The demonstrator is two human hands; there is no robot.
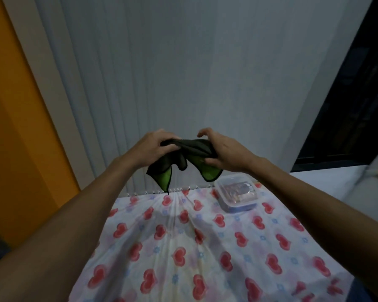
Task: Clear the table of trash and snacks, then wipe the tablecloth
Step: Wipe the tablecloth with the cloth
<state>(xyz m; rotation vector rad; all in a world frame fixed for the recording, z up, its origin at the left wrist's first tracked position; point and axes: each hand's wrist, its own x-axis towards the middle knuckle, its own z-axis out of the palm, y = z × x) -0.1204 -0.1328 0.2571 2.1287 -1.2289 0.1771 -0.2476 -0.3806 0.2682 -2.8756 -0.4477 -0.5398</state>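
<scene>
A dark grey cloth (183,159) with a bright green underside hangs in the air above the far edge of the table. My left hand (152,147) grips its left end and my right hand (224,150) grips its right end, the cloth bunched and twisted between them. Two green corners droop down. Below lies the white tablecloth (205,247) printed with red hearts and small blue flowers, creased into folds near the far edge.
A clear plastic lidded box (237,196) with snacks inside sits at the table's far right. Grey vertical blinds (172,83) hang behind the table. An orange wall (13,127) is at the left and a dark window (358,94) at the right.
</scene>
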